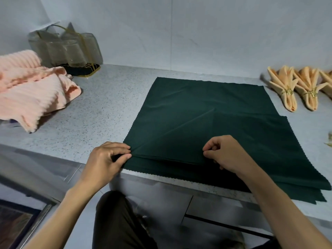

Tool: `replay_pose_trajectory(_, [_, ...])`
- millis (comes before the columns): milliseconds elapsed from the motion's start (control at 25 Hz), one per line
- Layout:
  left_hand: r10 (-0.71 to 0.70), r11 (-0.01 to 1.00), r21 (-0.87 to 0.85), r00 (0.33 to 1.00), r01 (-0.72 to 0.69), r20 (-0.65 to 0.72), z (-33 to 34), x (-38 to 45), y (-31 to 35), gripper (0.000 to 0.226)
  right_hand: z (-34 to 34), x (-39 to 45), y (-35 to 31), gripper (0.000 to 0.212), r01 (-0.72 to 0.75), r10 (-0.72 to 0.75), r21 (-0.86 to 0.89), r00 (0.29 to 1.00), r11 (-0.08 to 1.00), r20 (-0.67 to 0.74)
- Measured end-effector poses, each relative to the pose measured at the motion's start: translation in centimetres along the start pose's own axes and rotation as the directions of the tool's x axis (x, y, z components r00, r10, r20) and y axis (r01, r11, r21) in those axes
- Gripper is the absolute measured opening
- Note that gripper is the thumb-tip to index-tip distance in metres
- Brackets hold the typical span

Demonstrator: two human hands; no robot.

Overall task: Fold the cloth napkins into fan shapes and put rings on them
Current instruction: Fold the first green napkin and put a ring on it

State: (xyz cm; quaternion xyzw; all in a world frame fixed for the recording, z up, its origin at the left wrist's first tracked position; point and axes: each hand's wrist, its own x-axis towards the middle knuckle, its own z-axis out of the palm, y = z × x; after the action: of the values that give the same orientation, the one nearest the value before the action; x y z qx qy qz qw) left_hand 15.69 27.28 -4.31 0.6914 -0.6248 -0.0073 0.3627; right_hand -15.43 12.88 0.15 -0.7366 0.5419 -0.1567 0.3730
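Observation:
A dark green cloth napkin [206, 112] lies spread flat on the speckled grey counter [107, 97], on top of more green napkins whose edges show at the lower right [305, 186]. My left hand [106, 159] pinches a narrow pleat at the napkin's near left edge. My right hand [222, 153] pinches the same pleat further right, fingers curled on the fold. At the far right stand three peach napkins [287, 90], folded into fans, each with a gold ring [288, 91] around its base.
A crumpled peach ribbed towel [32, 90] lies at the left. Behind it stands a clear bag of glasses [66, 49] on a dark tray. The white wall runs along the back. The counter's front edge is just below my hands.

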Motion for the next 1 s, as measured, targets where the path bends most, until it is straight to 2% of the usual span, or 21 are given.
replay_pose_trajectory(80, [-0.069,0.997,-0.030,0.997,0.070,0.021,-0.2,-0.1,0.2,0.010,0.0,0.0,0.0,0.012,-0.007,0.007,-0.008,1.000,1.000,0.002])
replay_pose_trajectory(160, [-0.176,0.981,-0.061,0.980,0.182,0.097,-0.8,0.3,0.8,0.011,-0.1,0.0,-0.1,0.012,-0.023,0.024,-0.015,1.000,1.000,0.007])
replay_pose_trajectory(240, [-0.264,0.963,0.003,0.948,0.268,0.180,-1.9,1.0,1.8,0.007,-0.2,0.1,-0.1,0.012,-0.031,0.032,-0.028,0.999,0.999,0.015])
replay_pose_trajectory(280, [-0.266,0.963,0.094,0.949,0.253,0.171,-2.0,1.5,2.7,0.006,-0.2,0.1,-0.2,0.012,-0.034,0.034,-0.033,0.999,0.999,0.015])
replay_pose_trajectory(360, [-0.131,0.966,0.235,0.987,0.105,0.097,-0.8,2.5,5.3,0.029,-0.1,0.2,-0.1,0.013,-0.032,0.032,-0.039,0.999,0.999,0.008])
replay_pose_trajectory(440, [-0.047,0.982,0.188,0.985,0.015,0.167,2.8,3.8,8.9,0.045,0.0,0.1,0.0,0.017,-0.001,0.001,-0.065,1.000,0.998,0.002])
replay_pose_trajectory(560, [-0.143,0.952,0.305,0.924,0.030,0.355,9.1,5.7,12.0,0.057,-0.2,-0.4,-0.3,0.019,0.029,-0.031,-0.108,0.999,0.994,-0.020])
replay_pose_trajectory(680, [-0.166,0.909,0.416,0.901,-0.018,0.401,11.4,5.9,11.7,0.063,-0.3,-0.9,-0.5,0.012,0.018,-0.024,-0.177,0.999,0.984,-0.029])
replay_pose_trajectory(720, [-0.153,0.906,0.422,0.902,-0.035,0.404,11.5,5.7,11.5,0.070,0.0,-1.0,-0.7,0.009,0.018,-0.039,-0.253,0.996,0.967,-0.081])
replay_pose_trajectory(800, [-0.137,0.904,0.422,0.896,-0.062,0.423,11.4,5.6,11.3,0.082,1.4,-0.5,-1.6,0.014,0.076,-0.197,-0.419,0.948,0.905,-0.252])
replay_pose_trajectory(840, [-0.130,0.901,0.427,0.887,-0.081,0.443,11.2,5.6,11.3,0.084,2.4,0.2,-2.2,0.020,0.143,-0.288,-0.450,0.918,0.881,-0.273])
replay_pose_trajectory(920, [-0.096,0.890,0.434,0.873,-0.140,0.478,11.2,5.5,11.2,0.083,4.6,2.6,-3.0,0.042,0.244,-0.334,-0.468,0.935,0.849,-0.117])
replay_pose_trajectory(1000, [-0.099,0.898,0.424,0.881,-0.122,0.462,10.9,5.4,11.3,0.080,5.3,5.6,-2.9,0.060,0.169,-0.171,-0.471,0.984,0.866,0.037])
